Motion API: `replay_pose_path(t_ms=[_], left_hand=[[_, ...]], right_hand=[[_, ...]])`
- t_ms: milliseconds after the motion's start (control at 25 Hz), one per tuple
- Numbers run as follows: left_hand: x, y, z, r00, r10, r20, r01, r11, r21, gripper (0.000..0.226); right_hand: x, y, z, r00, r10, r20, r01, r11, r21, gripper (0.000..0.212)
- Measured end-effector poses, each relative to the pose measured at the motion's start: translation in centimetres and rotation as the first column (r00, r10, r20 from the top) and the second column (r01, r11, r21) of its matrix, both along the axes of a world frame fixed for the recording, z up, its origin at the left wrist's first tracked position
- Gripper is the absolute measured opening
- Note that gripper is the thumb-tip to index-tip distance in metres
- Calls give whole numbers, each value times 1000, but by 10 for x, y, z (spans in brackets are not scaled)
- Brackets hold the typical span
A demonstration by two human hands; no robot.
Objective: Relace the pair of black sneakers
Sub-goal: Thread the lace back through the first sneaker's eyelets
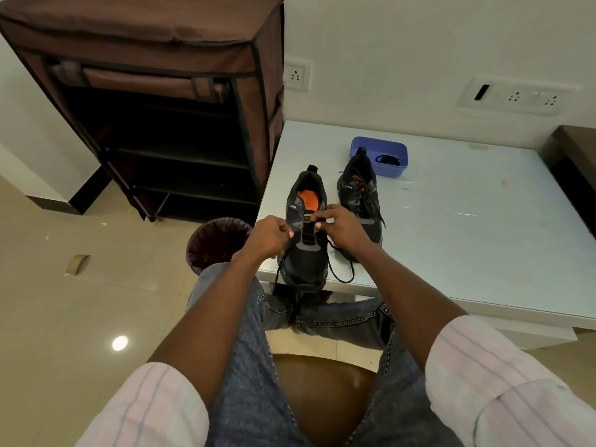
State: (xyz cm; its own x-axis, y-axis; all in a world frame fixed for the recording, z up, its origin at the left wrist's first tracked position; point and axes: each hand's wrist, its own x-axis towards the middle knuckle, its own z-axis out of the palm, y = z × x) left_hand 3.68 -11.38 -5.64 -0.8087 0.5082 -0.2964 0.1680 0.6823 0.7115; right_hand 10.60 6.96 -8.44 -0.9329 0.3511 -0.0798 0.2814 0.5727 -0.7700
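Shiny tan floor tiles fill the left side, with a roll of brown tape lying on them. Behind it a brown cloth shoe rack stands open against the white wall, its dark shelves showing. Just in front of the rack sits a round dark bin, close to the corner of a white table.

A person sits on a brown stool in blue jeans and a pink striped shirt. The left hand is curled tight and pinches one end of a black lace, which hangs down past the table edge. That lace belongs to the near black sneaker, which stands at the front edge of the table with its toe toward the person and its orange inside showing. The right hand rests on the same sneaker, fingers bent, pinching at an eyelet near the top. The other lace end loops on the table beside it.

The second black sneaker stands just to the right, a bit farther back, with its laces in. Behind it, touching its heel, is a blue plastic tub with a small black thing inside. White wall sockets sit above.
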Motion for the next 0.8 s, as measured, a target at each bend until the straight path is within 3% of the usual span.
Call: replay_pose_path(t_ms=[80, 120, 160, 200, 240, 280, 320, 360, 400, 440, 480, 520, 600, 680, 760, 800], left_hand=[[1, -2, 10, 938, 306, -165, -288, 949, 125, 20], [-3, -7, 16, 811, 557, -181, -504, 821, 266, 21], [-9, -14, 24, 628, 768, -124, -675, 617, 405, 22], [-14, -20, 26, 460, 887, -39, -760, 416, 500, 23], [-18, -24, 25, 370, 929, 1, -786, 313, 533, 23], [-17, -26, 25, 368, 929, -29, -791, 329, 515, 25], [-15, -24, 22, 459, 882, -105, -757, 450, 473, 29], [-12, -20, 16, 622, 761, -185, -657, 636, 406, 33], [-8, -16, 9, 794, 567, -217, -493, 811, 316, 35], [-5, -10, 2, 924, 338, -181, -300, 931, 209, 35], [-3, -5, -5, 986, 130, -106, -119, 987, 109, 31], [-1, -1, -8, 999, -10, -47, 11, 1000, 19, 21], [1, 2, -7, 998, -32, -56, 29, 998, -57, 11], [0, 1, -1, 960, 214, -183, -219, 976, -10, 16], [-5, -9, 7, 802, 540, -257, -545, 836, 56, 21], [-8, -15, 10, 735, 629, -255, -636, 769, 65, 24]], right_hand=[[0, 1, 0, 1000, -10, 8, 10, 1000, -14, 18], [-1, 1, 0, 1000, -13, 11, 13, 1000, -18, 18], [-1, 1, -1, 1000, -16, 12, 16, 1000, -21, 18], [-1, 1, -1, 1000, -19, 11, 20, 1000, -18, 18], [-1, 0, 0, 1000, -22, 11, 22, 1000, -10, 18], [-1, 0, 0, 1000, -21, 13, 21, 1000, 2, 18], [-2, 0, 0, 1000, -17, 16, 17, 1000, 13, 18], [-3, 0, 0, 1000, -11, 21, 11, 1000, 22, 19], [-3, -1, -1, 1000, -9, 24, 9, 1000, 26, 19], [-3, -1, -1, 1000, -12, 26, 11, 1000, 28, 19], [-3, -1, -1, 1000, -17, 26, 16, 1000, 26, 19], [-3, -1, -1, 1000, -20, 24, 20, 999, 29, 19], [-2, -1, -1, 1000, -13, 25, 12, 999, 44, 19], [-3, -2, -1, 999, -9, 32, 7, 998, 58, 19], [-4, -4, -1, 999, -17, 33, 16, 998, 54, 18], [-4, -4, -1, 999, -22, 32, 20, 998, 53, 17]])
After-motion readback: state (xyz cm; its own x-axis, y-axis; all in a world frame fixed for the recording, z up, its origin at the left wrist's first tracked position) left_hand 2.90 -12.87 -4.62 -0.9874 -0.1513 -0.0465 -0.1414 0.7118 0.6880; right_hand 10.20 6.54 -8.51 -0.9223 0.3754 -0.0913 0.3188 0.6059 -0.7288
